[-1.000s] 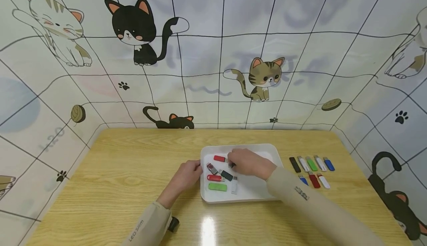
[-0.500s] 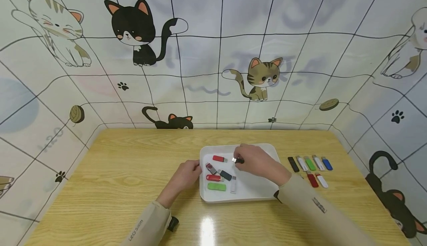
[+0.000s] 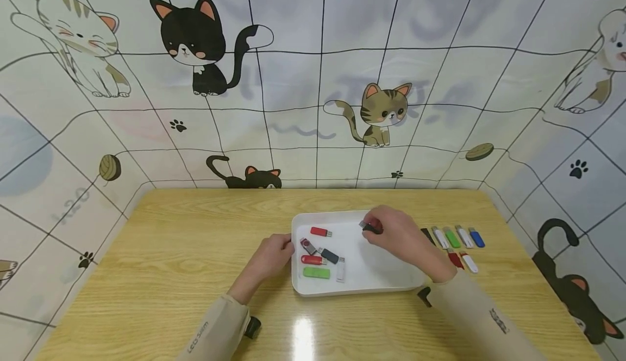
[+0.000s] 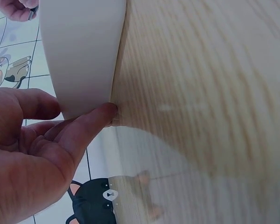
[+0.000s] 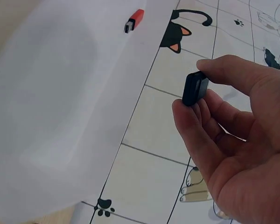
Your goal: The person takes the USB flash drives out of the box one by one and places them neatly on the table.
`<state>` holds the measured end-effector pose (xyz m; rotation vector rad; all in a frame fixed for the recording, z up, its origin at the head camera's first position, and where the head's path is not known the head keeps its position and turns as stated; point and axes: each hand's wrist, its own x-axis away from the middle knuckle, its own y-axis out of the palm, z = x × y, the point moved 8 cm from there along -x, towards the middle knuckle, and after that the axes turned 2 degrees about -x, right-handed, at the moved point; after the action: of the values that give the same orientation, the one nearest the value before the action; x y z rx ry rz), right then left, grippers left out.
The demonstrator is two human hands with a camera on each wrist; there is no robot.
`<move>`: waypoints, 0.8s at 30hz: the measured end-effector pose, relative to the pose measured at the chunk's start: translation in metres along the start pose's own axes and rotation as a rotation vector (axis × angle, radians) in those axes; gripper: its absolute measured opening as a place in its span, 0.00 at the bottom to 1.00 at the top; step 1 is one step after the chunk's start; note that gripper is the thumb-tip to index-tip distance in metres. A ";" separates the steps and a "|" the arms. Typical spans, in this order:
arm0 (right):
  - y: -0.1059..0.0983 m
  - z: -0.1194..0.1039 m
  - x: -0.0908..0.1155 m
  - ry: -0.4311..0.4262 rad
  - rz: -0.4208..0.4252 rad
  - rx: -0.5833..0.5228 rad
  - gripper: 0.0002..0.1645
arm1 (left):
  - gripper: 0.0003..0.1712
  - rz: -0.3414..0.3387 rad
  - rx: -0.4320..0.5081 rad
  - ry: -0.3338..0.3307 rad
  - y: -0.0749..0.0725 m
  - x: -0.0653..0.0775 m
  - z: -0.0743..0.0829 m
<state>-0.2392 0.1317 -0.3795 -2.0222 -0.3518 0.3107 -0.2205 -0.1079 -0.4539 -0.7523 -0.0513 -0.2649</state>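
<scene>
My right hand (image 3: 398, 237) is over the right part of the white tray (image 3: 359, 286), pinching a black USB stick (image 5: 194, 88) between thumb and fingertips. Its metal plug points left in the head view. At the tray's left end my left hand (image 3: 271, 253) grips the wall, thumb and fingers on either side of it in the left wrist view. Inside the tray's left half lie a red USB stick (image 3: 320, 231), a second red one (image 3: 313, 260), a swivel one (image 3: 308, 246), a dark one (image 3: 329, 255), a green one (image 3: 316, 272) and a white one (image 3: 340, 270).
Right of the tray, two rows of USB sticks lie on the wooden table (image 3: 205, 219): among them a blue one (image 3: 476, 237), a green one (image 3: 451, 237) and a white one (image 3: 469, 263). My right forearm covers part of the front row. A cat-print curtain (image 3: 293, 78) stands behind.
My right hand has lifted the black USB stick from among the others and carried it rightward over the tray. My left hand stays at the tray's left end.
</scene>
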 end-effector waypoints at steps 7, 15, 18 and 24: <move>-0.011 0.018 0.009 0.010 0.048 -0.004 0.11 | 0.17 0.004 -0.015 0.014 -0.001 0.000 0.002; -0.031 0.044 0.023 0.060 0.111 -0.029 0.13 | 0.18 -0.002 -0.009 0.009 0.000 0.000 0.003; -0.039 0.061 0.031 0.100 0.140 -0.029 0.16 | 0.19 -0.005 -0.008 0.004 0.000 0.000 0.003; -0.052 0.093 0.045 0.208 0.152 -0.037 0.27 | 0.19 -0.007 0.002 0.003 -0.001 0.001 0.002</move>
<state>-0.2374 0.2471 -0.3777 -2.0993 -0.0754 0.1860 -0.2200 -0.1074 -0.4517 -0.7503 -0.0512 -0.2722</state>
